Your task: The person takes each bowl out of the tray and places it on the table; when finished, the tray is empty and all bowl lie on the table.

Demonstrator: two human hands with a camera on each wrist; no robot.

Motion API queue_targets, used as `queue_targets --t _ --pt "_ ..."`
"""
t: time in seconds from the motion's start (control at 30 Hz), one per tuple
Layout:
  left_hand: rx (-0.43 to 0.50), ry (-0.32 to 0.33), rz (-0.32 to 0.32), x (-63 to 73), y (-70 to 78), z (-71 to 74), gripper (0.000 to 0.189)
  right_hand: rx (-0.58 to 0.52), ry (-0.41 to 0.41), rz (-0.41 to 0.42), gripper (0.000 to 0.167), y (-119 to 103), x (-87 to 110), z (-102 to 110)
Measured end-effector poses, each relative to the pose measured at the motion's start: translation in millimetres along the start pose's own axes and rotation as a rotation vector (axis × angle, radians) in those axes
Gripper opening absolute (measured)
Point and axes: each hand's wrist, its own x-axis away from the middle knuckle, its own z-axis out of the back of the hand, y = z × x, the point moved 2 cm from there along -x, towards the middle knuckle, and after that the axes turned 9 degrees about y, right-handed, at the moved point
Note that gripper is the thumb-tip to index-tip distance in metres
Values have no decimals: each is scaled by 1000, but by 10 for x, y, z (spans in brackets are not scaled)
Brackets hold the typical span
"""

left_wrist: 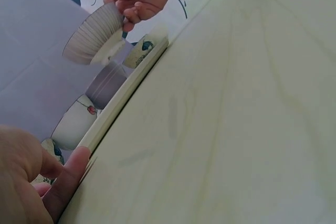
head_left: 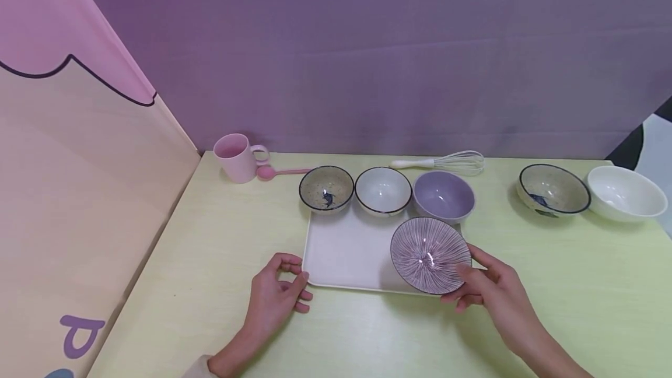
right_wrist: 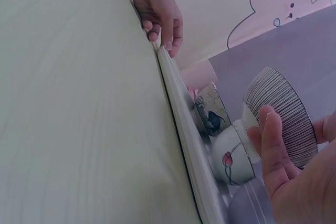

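Note:
My right hand [head_left: 499,293] grips a striped bowl [head_left: 427,255] by its rim, thumb inside and fingers beneath. The bowl is held above the right front part of a white rectangular tray [head_left: 341,249], tilted in the wrist views. At the tray's front left corner, my left hand [head_left: 275,293] pinches the edge between thumb and fingers. Along the tray's back stand a speckled bowl with a blue figure [head_left: 326,188], a white bowl with a dark rim [head_left: 383,190] and a purple bowl [head_left: 444,196]. In the right wrist view the white bowl [right_wrist: 231,156] shows a red flower.
A pink mug [head_left: 236,159] and a pink spoon [head_left: 268,172] are at the table's back left. Behind the bowls lies a whisk [head_left: 446,162] with a white handle. Farther right stand another speckled bowl [head_left: 553,191] and a plain white bowl [head_left: 625,194]. A purple backdrop [head_left: 367,74] rises behind.

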Motion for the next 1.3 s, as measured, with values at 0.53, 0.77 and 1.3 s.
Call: queue_targets --t 0.53,0.77,1.3 --pt "-1 4 12 -3 -8 -2 25 -129 116 46 42 -10 28 612" --pt "-12 7 18 0 -4 2 25 -215 133 40 38 59 2 819" --pt "-2 2 19 -2 -18 2 25 -408 200 1 32 245 -168 1061"
